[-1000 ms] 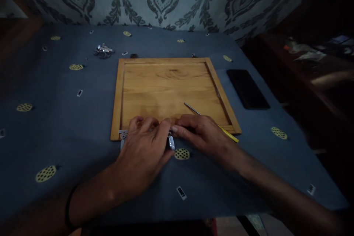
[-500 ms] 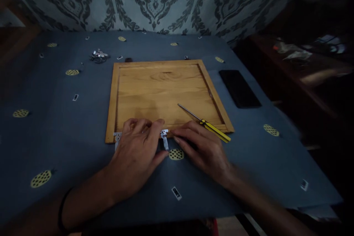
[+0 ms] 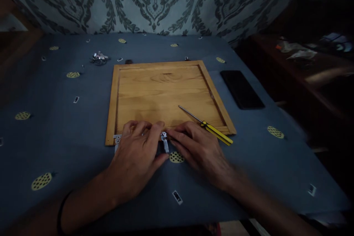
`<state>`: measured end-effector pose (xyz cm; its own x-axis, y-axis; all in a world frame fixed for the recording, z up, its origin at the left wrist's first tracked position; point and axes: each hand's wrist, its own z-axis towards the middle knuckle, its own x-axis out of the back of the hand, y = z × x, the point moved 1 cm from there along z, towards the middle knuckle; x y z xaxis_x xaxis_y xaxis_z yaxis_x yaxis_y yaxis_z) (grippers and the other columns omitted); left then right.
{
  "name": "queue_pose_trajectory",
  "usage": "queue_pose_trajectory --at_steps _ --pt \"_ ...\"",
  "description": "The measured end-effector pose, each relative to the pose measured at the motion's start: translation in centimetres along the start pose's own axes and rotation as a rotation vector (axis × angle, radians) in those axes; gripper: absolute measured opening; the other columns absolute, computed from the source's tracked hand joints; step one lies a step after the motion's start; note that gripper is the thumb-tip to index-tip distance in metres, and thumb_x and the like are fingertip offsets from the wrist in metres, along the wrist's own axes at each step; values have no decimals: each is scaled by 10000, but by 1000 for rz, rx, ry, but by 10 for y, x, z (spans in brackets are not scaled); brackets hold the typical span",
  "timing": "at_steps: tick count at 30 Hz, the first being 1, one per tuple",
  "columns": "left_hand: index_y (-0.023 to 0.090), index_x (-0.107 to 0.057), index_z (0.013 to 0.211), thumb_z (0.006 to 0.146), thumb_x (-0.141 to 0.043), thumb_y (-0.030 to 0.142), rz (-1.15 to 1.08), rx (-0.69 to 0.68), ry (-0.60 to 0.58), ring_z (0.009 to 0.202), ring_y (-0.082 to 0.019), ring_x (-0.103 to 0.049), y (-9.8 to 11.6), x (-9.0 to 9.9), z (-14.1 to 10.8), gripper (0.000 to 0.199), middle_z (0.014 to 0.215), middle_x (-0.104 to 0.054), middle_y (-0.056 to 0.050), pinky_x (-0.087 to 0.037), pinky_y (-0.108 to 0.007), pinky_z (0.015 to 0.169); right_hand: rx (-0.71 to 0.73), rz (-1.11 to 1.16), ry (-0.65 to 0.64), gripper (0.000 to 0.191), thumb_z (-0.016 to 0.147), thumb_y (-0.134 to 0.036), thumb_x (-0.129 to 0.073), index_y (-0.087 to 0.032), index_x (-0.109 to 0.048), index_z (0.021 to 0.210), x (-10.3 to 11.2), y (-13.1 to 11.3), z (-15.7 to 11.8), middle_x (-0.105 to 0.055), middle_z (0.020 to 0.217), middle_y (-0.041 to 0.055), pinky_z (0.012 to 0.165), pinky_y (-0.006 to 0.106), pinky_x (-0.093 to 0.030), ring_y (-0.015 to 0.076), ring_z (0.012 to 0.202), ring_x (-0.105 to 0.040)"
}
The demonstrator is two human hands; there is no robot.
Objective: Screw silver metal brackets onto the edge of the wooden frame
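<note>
A framed wooden panel [image 3: 166, 92] lies flat, its near edge under both hands. Metal hinge hardware shows in two places on that edge: a bracket [image 3: 117, 138] left of my left hand, and a hinge arm [image 3: 165, 143] between the hands. My left hand [image 3: 138, 155] curls over the near rail, its thumb and index finger around the hinge arm. With fingertips pressed together beside that hinge, my right hand [image 3: 201, 151] is closed; whatever it pinches is hidden. A yellow-and-black screwdriver [image 3: 217, 132] rests across the panel's near right corner, just beyond my right hand.
A black phone-like slab [image 3: 242, 89] lies right of the panel. More metal hardware [image 3: 99, 58] sits at the back left of the blue patterned tablecloth [image 3: 55, 136]. A patterned wall covering [image 3: 155, 0] rises behind. At right is a dark ledge with clutter [image 3: 301, 53].
My right fingertips have shifted slightly left, closer against the hinge. My left hand stays nearly where it was. The camera view has tilted a little.
</note>
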<state>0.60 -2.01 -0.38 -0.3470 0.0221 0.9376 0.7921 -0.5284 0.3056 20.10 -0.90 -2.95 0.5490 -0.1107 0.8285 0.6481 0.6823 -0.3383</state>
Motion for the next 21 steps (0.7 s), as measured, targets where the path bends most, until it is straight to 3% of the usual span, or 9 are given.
queue_pose_trajectory --at_steps 16,21 --pt "178 -429 1315 867 -715 277 -21 19 -25 1089 -302 -592 2 1 -1 540 1127 -709 -96 -416 -517 987 151 -150 45 175 997 -150 -544 -140 -718 985 -6 1 0 -659 787 51 639 301 -419 176 730 -538" --pt "174 -391 1397 805 -804 400 -19 -9 -8 1215 -326 -539 -4 18 -2 757 1262 -642 -141 -421 -532 1043 171 -129 63 199 1000 -134 -527 -119 -717 943 -4 1 2 -653 779 61 625 298 -429 170 715 -540"
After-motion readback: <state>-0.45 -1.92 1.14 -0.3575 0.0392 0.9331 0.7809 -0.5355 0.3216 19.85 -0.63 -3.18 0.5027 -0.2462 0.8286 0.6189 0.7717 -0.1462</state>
